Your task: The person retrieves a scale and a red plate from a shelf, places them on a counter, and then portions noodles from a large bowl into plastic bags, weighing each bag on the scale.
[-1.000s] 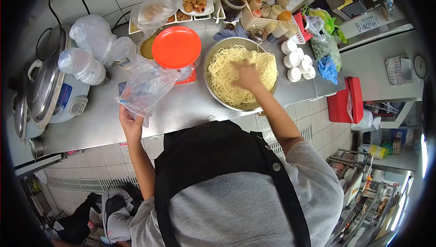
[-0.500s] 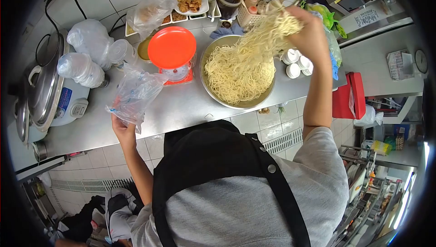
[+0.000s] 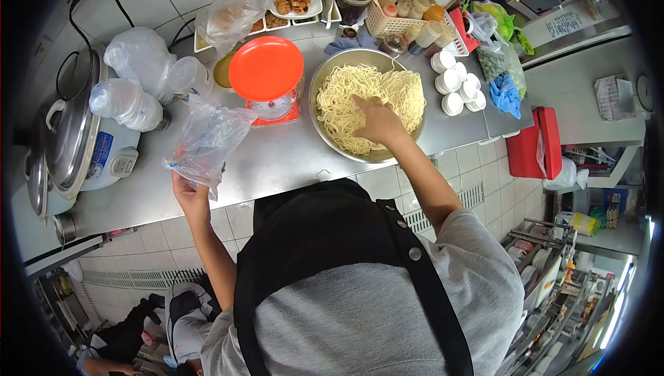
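My left hand [image 3: 190,196] is closed on the lower edge of a clear plastic bag [image 3: 211,139], held up over the front of the steel counter. My right hand [image 3: 380,122] is down on the yellow noodles [image 3: 346,89] with thumb and fingers apart; the fingertips are partly sunk among the strands. A wide metal bowl [image 3: 320,71] holds the noodles, and a flatter clump of them lies on its right side. Left of the bowl stands a kitchen scale [image 3: 273,111] with an orange-red pan [image 3: 266,68] on top.
White lidded cups [image 3: 453,104] stand right of the bowl, near a basket of bottles [image 3: 380,24]. A plate of browned food pieces [image 3: 294,2] sits at the back. Bagged containers [image 3: 128,106] and a large cooker [image 3: 100,151] occupy the left. A red bin [image 3: 529,144] is beyond the counter's right end.
My right hand has come down from above the bowl's right side, where it held up a bunch of noodles, onto the noodles in the bowl. My left hand stays with the bag.
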Motion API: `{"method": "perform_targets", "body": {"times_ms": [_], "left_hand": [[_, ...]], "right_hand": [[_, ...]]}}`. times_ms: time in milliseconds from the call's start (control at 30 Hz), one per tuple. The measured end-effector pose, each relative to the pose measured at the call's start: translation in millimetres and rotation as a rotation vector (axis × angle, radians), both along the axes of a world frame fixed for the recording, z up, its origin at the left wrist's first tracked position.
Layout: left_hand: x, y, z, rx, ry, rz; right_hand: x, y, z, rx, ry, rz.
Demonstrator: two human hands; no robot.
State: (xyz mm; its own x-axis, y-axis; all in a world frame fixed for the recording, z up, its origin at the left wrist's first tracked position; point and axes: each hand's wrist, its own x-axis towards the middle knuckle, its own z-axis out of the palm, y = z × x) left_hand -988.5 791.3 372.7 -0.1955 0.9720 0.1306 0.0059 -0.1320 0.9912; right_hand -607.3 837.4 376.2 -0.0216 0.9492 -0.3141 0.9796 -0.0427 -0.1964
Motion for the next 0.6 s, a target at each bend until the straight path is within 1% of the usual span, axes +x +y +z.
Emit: {"method": "perform_targets", "body": {"times_ms": [67, 100, 167, 200, 267, 333, 367, 433, 467, 533, 567, 600], "left_hand": [[-2, 0, 3, 0.001, -0.030, 0.012], [-5, 0, 1, -0.008, -0.023, 0.011], [-12, 3, -6, 0.024, 0.006, 0.045], [-13, 3, -8, 0.020, 0.009, 0.041], [-14, 6, -9, -0.001, -0.006, 0.032], [-10, 7, -8, 0.004, -0.011, 0.017], [-8, 7, -8, 0.010, -0.017, 0.006], [-7, 7, -7, -0.013, -0.025, 0.001], [-7, 8, -7, -0.040, -0.034, -0.003], [-9, 8, -9, -0.040, -0.029, -0.001], [-10, 10, -10, -0.039, -0.024, -0.005], [-12, 11, -11, -0.037, -0.024, -0.005]], "right_hand": [[-7, -6, 7, 0.153, -0.112, -0.063], [-12, -9, 8, 0.143, -0.106, -0.063], [-24, -14, 13, 0.542, 0.247, 0.021], [-38, -24, 15, 0.516, 0.422, 0.055], [-55, -42, -8, 0.216, 0.574, 0.266], [-66, -54, -31, -0.075, 0.427, 0.451], [-64, -61, -53, -0.073, 0.427, 0.450], [-54, -71, -100, 0.178, 0.239, 0.716], [-49, -73, -113, 0.034, 0.228, 0.758], [-40, -83, -149, 0.039, 0.280, 0.743], [-40, -87, -152, 0.046, 0.329, 0.724], [-39, -93, -154, 0.051, 0.321, 0.712]]}}
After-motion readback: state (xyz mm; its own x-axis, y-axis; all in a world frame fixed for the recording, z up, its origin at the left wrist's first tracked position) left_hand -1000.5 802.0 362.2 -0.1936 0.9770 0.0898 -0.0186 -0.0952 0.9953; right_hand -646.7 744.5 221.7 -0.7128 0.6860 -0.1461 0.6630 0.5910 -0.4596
